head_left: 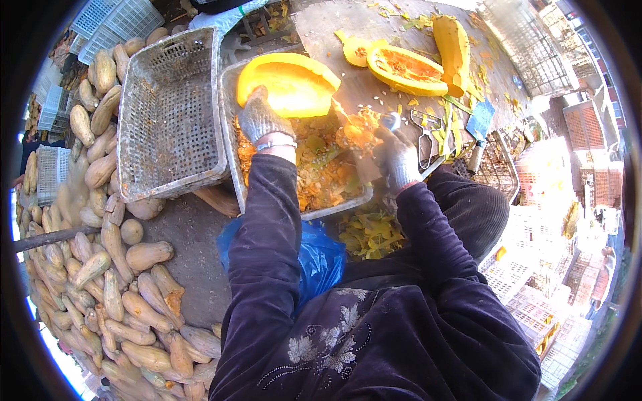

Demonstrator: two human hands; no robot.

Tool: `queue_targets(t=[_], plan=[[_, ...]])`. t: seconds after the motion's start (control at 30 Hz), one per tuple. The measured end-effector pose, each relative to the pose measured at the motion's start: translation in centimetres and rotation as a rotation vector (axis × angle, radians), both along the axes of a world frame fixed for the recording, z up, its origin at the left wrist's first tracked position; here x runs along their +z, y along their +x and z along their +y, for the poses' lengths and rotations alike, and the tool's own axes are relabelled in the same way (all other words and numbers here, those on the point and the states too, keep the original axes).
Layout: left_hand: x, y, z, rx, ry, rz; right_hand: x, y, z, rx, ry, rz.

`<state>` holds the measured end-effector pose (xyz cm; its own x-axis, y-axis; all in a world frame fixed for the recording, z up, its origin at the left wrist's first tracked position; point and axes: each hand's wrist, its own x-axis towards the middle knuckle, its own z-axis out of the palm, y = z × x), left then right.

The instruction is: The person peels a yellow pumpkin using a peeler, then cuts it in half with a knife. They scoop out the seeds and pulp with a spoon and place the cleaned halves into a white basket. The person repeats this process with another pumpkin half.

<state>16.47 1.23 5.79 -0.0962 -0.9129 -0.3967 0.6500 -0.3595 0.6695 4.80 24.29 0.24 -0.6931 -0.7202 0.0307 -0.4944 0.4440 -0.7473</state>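
My left hand (263,116), in a grey knitted glove, grips the near rim of a peeled, hollowed squash half (288,85). The cut side is turned up over a plastic crate (341,205) of seeds, pulp and peel. My gloved right hand (396,155) is closed around a tool with a shiny metal head (390,120), probably a spoon; its handle is mostly hidden. A clump of stringy orange pulp with seeds (360,129) hangs beside that head, blurred. Right of my right hand, a metal-framed peeler (426,138) lies on the board.
On the board (321,27) lie a seed-filled squash half (409,70), a peeled whole squash (451,55) and a wooden-handled cleaver (480,120). A perforated crate (173,115) stands left. Unpeeled squashes (145,311) are heaped beyond it. A blue plastic bag (321,255) lies below my arms.
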Motion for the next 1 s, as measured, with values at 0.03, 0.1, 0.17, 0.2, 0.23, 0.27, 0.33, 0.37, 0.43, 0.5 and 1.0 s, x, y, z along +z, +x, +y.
queue_targets(t=[0.03, 0.1, 0.17, 0.2, 0.23, 0.27, 0.33, 0.37, 0.43, 0.5, 1.0], plan=[[0.8, -0.5, 0.3, 0.013, -0.026, 0.013, -3.1, -1.3, 0.5, -0.071, -0.037, -0.101], [3.7, -0.6, 1.0, 0.050, -0.075, 0.027, -9.5, -3.6, 1.3, -0.214, -0.131, -0.299], [5.2, 0.6, 0.7, 0.026, -0.070, 0.021, -10.5, -3.5, -2.9, -0.190, -0.307, -0.670], [5.5, 1.0, 0.4, 0.027, -0.086, 0.036, -10.5, -3.3, -5.2, -0.178, -0.394, -0.850], [6.1, 1.0, 0.5, 0.016, -0.102, 0.056, -10.5, -3.4, -7.1, -0.175, -0.488, -1.024], [7.8, 0.9, 0.9, 0.028, -0.061, 0.066, -9.1, -3.7, -8.8, 0.007, -0.794, -1.353], [8.9, 2.0, 0.9, 0.061, -0.071, 0.077, -1.3, -0.3, -13.3, -0.286, -0.595, -1.216], [8.4, 2.4, 0.7, 0.061, -0.114, 0.090, 2.1, 0.7, -14.3, -0.264, -0.513, -1.186], [6.9, 3.4, -0.3, 0.079, -0.294, -0.132, 4.1, 1.0, -13.8, -0.219, -0.510, -1.094], [3.7, 5.7, -2.0, 0.066, -0.554, -0.335, 3.8, 0.1, -11.6, -0.230, -0.487, -0.881], [4.4, 3.3, -1.7, 0.087, -0.058, 0.165, 6.6, 0.2, -8.1, 0.027, -0.292, -0.912]])
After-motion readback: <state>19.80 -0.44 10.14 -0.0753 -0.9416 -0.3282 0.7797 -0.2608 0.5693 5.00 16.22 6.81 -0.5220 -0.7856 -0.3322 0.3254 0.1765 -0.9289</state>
